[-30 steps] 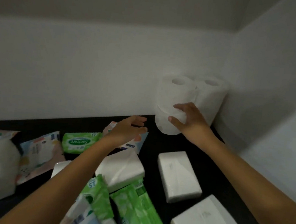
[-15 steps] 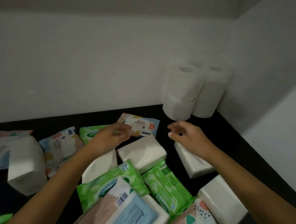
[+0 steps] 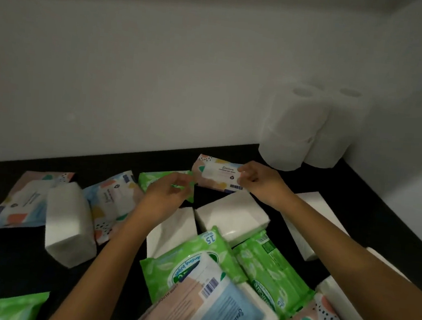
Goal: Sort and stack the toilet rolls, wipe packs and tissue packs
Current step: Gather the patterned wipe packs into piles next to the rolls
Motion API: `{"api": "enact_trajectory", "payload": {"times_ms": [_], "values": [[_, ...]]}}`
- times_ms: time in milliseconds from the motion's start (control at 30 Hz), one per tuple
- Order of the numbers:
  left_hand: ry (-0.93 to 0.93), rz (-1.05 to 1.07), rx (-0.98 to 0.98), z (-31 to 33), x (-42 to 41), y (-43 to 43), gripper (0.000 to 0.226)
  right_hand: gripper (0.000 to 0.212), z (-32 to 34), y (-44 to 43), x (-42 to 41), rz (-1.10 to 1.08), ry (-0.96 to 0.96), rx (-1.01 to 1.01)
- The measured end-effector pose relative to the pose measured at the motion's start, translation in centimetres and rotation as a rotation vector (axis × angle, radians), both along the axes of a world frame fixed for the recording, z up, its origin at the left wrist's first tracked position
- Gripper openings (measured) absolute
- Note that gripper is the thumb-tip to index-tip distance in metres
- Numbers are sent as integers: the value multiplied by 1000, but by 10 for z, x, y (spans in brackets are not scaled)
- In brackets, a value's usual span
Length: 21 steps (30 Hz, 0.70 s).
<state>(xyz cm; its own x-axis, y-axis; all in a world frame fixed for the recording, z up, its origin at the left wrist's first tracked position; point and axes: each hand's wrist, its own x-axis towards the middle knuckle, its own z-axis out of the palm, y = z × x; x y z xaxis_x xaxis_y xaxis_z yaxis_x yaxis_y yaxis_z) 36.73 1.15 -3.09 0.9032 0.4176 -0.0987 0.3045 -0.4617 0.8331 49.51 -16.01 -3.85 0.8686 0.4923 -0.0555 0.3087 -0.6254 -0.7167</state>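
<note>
A patterned wipe pack (image 3: 216,177) is being pinched at its right end by the curled fingers and thumb of the right hand (image 3: 263,184). The pack is lying toward the back of the black counter (image 3: 1,268), near the toilet rolls (image 3: 292,131) that are standing stacked two high in the right corner. The left hand (image 3: 168,194) is being held with its fingers curled over a green wipe pack (image 3: 151,181) just left of the patterned one, though whether that pack is being gripped cannot be told through the blur, and a white tissue pack (image 3: 230,218) is lying just in front of both hands.
</note>
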Motion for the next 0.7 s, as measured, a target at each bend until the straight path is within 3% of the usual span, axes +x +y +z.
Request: {"api": "enact_trajectory", "payload": {"times_ms": [267, 467, 700], "values": [[102, -36, 95, -16, 34, 17, 29, 83, -15, 44, 49, 146, 42, -153], [173, -155, 73, -18, 65, 15, 31, 103, -40, 49, 79, 325, -49, -682], [267, -249, 120, -23, 99, 1, 37, 97, -47, 39, 81, 72, -83, -557]]}}
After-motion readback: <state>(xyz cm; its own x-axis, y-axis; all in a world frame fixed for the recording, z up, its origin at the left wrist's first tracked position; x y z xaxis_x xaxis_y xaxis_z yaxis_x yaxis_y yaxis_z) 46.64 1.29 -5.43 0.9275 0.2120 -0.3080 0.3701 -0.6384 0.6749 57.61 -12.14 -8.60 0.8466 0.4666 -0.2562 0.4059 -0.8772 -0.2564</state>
